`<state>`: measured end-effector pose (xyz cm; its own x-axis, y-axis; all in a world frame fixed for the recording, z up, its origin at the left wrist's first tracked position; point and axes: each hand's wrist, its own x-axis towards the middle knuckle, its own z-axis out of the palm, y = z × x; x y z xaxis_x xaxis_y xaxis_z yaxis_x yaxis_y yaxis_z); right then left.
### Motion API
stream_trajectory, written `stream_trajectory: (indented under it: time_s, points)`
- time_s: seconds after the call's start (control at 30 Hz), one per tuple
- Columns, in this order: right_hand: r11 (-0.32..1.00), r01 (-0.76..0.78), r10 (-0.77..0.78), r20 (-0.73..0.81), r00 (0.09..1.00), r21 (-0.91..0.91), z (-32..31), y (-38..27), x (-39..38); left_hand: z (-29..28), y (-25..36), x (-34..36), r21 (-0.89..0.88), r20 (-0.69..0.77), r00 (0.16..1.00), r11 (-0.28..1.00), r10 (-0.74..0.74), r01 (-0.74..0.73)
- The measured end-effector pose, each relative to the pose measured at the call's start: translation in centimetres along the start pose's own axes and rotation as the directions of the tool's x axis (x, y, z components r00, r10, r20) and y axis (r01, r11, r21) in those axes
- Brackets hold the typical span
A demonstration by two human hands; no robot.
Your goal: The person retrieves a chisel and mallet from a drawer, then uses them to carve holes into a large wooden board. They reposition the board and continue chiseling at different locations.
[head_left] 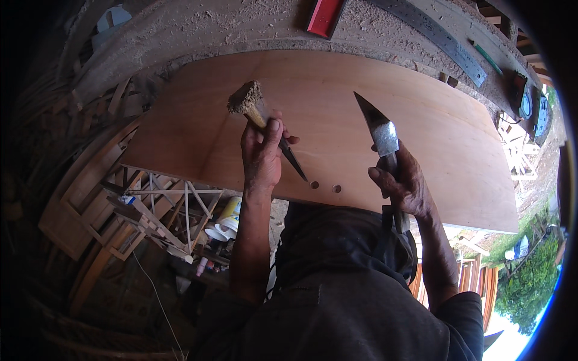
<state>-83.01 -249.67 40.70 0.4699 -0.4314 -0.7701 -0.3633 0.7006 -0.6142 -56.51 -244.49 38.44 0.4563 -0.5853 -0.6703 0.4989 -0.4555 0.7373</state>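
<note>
On the board (445,138) we see two cut holes (336,189) by its near edge, any remaining work unclear, our left hand (263,157) wrapped around a chisel (292,159) beside the left hole (314,185), our right hand (407,182) closed around a pointed tool (383,133).

- The wide board (325,135) is a warm pinkish tan, with faint grain and a darker brown streak towards its left.
- The chisel (292,159) has a near-black blade; its handle is yellowish brown, paler at the frayed end.
- The bladed tool (381,131) shines silver below a dark, brownish tip, above a dull grey-brown handle.
- The work surface (198,36) behind is grey-beige, speckled with paler shavings.
- On it I see a bright red tool (325,18) edged in black, a silver-grey ruler (442,41) and a green pencil (486,57).
- The shirt (343,313) is plain charcoal, the trousers (331,234) blackish.
- Outside, the leaves (530,289) are vivid green.
</note>
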Motion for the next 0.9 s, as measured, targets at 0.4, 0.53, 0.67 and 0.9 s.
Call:
stream_trajectory:
  time_s: [0.4,0.53,0.67,0.9]
  points:
    - [1.0,0.01,-0.01,-0.021,1.0,-0.002,-1.1,0.6,0.0,-1.5,-0.7,1.1,-0.054,-0.019,1.0,0.999,-0.01,0.008]
    - [1.0,0.01,-0.009,-0.025,1.0,0.024,-1.1,0.6,0.1,-1.2,-1.0,1.2,0.037,-0.073,0.997,0.999,0.034,-0.031]
    - [1.0,0.022,-0.021,-0.022,1.0,0.01,-1.0,0.8,0.1,-2.8,-1.7,1.3,-0.039,-0.057,0.997,0.998,-0.055,0.053]
    - [1.0,-0.014,0.015,-0.036,0.999,0.028,-0.6,0.4,0.2,-2.9,-1.4,1.1,0.023,-0.117,0.991,0.998,-0.062,0.065]
